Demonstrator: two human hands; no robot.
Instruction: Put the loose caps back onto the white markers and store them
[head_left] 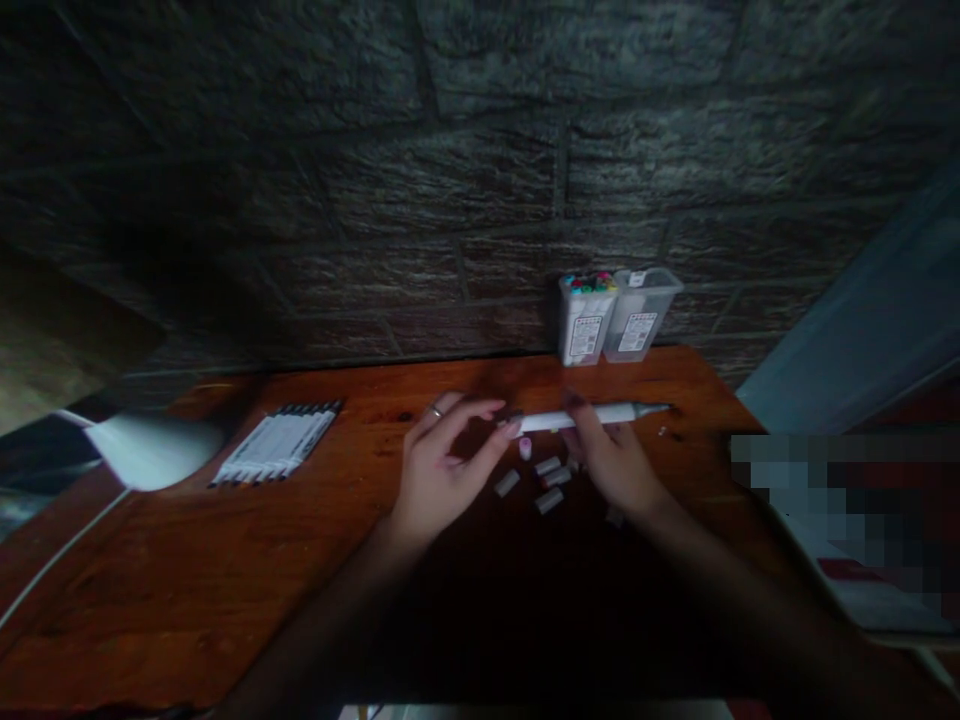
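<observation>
A white marker (551,421) lies crosswise between my hands, its uncapped grey tip pointing right. My right hand (619,465) is closed around its barrel. My left hand (450,460), with a ring on one finger, pinches a small dark marker cap (513,414) at the left end of the barrel. Whether that cap sits on the marker or just off it is hard to see. Beneath the hands, several loose grey caps (550,501) are scattered on the wooden table (360,560), along with a pink-ended cap (526,449).
A row of white markers (277,445) lies side by side at the left. Against the stone wall (480,200) stand a clear box filled with colourful-ended markers (586,320) and a second clear plastic box (641,315). A white lamp (154,450) with a cord is at far left.
</observation>
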